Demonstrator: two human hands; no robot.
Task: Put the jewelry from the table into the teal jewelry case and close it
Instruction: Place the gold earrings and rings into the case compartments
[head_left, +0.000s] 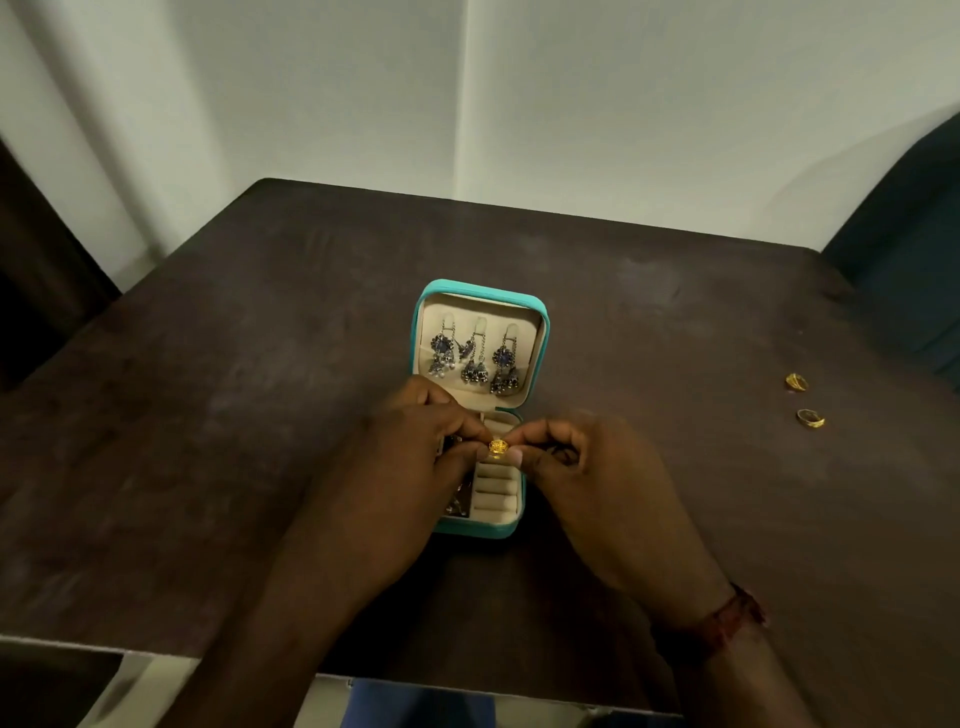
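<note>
I have the gold ring (497, 448) pinched between the fingertips of both hands, left hand (415, 441) and right hand (587, 467) curled tight on it, directly above the ring slots (496, 486) in the open teal case (480, 527). The slots lie straight below and run across the case, so I judge the move is a short push down. The lid holds dangling earrings (475, 356). Two more rings (796, 382) (810, 418) wait on the table (208, 415), well right, nearer my right hand.

Left hand (415, 441) and right hand (587, 467) meet at the fingertips, fingers (550, 431) curled, together pinching a gold jewelry piece (497, 448).
</note>
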